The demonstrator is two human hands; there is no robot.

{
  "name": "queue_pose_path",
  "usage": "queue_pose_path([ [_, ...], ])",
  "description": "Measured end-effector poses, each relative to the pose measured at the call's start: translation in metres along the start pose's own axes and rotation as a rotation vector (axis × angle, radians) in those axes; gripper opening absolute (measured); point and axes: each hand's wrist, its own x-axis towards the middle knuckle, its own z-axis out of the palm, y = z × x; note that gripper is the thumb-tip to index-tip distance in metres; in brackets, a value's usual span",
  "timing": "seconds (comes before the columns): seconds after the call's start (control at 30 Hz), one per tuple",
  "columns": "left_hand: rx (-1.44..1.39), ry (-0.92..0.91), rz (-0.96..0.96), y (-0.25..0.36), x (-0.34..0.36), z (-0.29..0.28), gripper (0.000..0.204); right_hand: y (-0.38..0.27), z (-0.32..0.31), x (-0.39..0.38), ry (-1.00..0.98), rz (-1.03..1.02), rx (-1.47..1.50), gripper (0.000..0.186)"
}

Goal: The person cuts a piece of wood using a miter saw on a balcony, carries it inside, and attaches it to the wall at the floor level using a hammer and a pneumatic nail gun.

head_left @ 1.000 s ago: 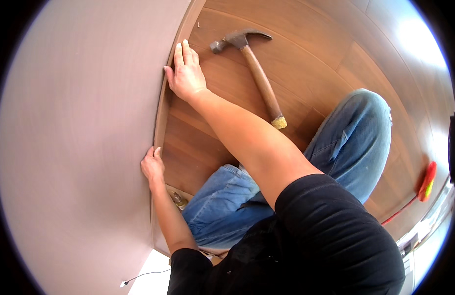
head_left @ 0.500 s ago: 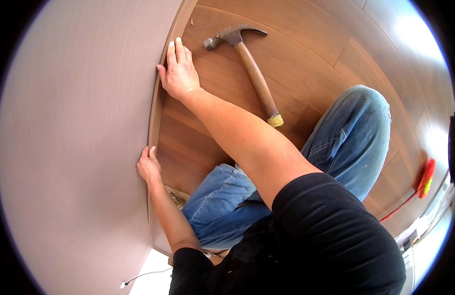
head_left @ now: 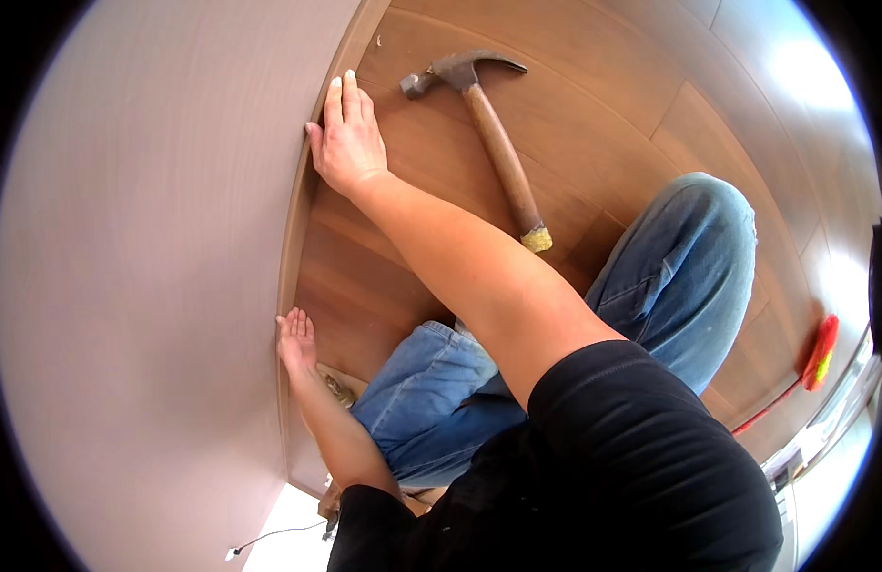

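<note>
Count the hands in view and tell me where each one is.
2. The right hand is on the brown trim strip, left of the hammer in the picture. The left hand is at the same strip, lower in view. Both show plainly.

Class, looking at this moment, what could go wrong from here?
The brown strip along the pale panel might shift if the right hand slips. The hammer lies on the floor near the right forearm, so a sweep of that arm could knock it.
</note>
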Motion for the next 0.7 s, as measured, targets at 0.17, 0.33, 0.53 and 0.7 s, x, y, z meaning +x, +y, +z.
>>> queue_pose_path([
  [0.17,-0.174,0.028,-0.081,-0.006,0.007,0.004,0.052,0.005,0.001,-0.002,0.000,-0.002,-0.082,0.071],
  [0.33,-0.233,0.046,-0.107,-0.013,0.013,0.011,0.046,0.004,-0.010,0.004,-0.012,-0.014,-0.069,0.072],
  [0.53,-0.197,-0.105,-0.088,0.000,0.024,-0.008,0.060,-0.010,-0.022,0.013,-0.160,-0.215,-0.302,0.074],
  [0.7,0.665,-0.003,0.364,0.043,-0.033,-0.033,0.062,-0.002,-0.133,0.005,-0.529,-0.291,-0.475,0.058],
])
